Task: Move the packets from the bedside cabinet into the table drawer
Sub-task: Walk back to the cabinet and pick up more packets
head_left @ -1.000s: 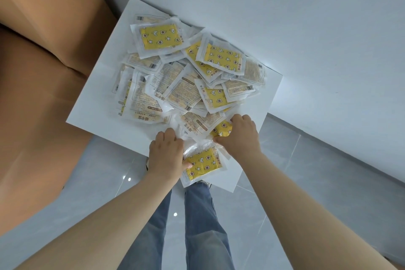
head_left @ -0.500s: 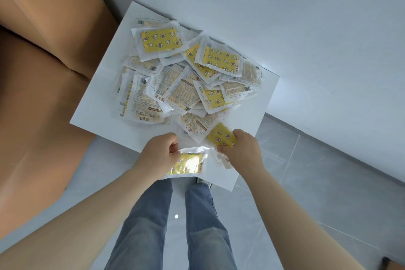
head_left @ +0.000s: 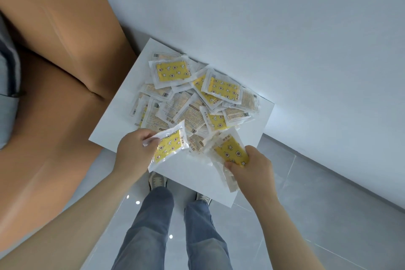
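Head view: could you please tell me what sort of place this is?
Likely a bedroom: a white cabinet against the wall, a brown padded bed beside it, a tiled floor.

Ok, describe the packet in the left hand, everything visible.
The packet is a flat, clear, crinkly plastic sleeve around a yellow pad printed with small moons, stars and toast-like shapes. The left hand pinches its upper left edge, so it sits tilted above the near part of the white cabinet top. Its far end overlaps the pile in view; contact there cannot be told. It is apart from the bundle in the right hand.
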Demonstrator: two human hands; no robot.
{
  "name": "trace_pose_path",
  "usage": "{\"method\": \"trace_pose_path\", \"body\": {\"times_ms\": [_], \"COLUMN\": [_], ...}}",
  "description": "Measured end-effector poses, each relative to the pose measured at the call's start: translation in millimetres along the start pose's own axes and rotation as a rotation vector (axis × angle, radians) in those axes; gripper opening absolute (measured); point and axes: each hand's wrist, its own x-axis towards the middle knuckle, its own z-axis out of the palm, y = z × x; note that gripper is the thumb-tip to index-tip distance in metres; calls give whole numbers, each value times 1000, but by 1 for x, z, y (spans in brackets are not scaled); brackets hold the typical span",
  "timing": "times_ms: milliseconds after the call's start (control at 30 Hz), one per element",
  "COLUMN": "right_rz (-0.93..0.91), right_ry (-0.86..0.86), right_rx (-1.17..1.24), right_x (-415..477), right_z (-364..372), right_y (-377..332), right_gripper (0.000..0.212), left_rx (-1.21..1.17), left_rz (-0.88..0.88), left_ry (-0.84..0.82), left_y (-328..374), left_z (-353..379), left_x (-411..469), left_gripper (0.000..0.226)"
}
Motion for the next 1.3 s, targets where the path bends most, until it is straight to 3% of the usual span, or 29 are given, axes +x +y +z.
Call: {"method": "trace_pose_path", "body": {"times_ms": [100, 267, 467, 667, 933, 1100, 1233, 1300], "right_rz": [-72, -182, -195, -252, -369, -358, -325, -391], "right_ry": [-27, -34, 36, 138, 45, -40, 17, 122], "right_rx": [-16, -64, -195, -325, -445, -453, -562, -560], "right_x": [9, 39, 71, 111, 158, 174, 169, 162], "right_z": [1, 18, 24, 18, 20, 24, 21, 26], "right_y": [-20, -49, -61, -66, -82, -88, -92, -91], "right_gripper": [22, 23, 23, 22, 46, 56, 55, 49], "left_rx": [-75, -3, 26, 37, 14, -150, -11, 26], "left_rz": [-128, -200, -205, -228, -148, -210, -161, -155], "left_ry": [108, 205, 81, 148, 128, 57, -28, -31], "left_y": [-1, -17, -21, -27, -22, -19, -22, -23], "left_z": [-6, -2, -1, 0, -8, -11, -10, -11], "left_x": [20, 49, 67, 66, 62, 66, 71, 71], "left_gripper": [14, 19, 15, 16, 13, 46, 17, 20]}}
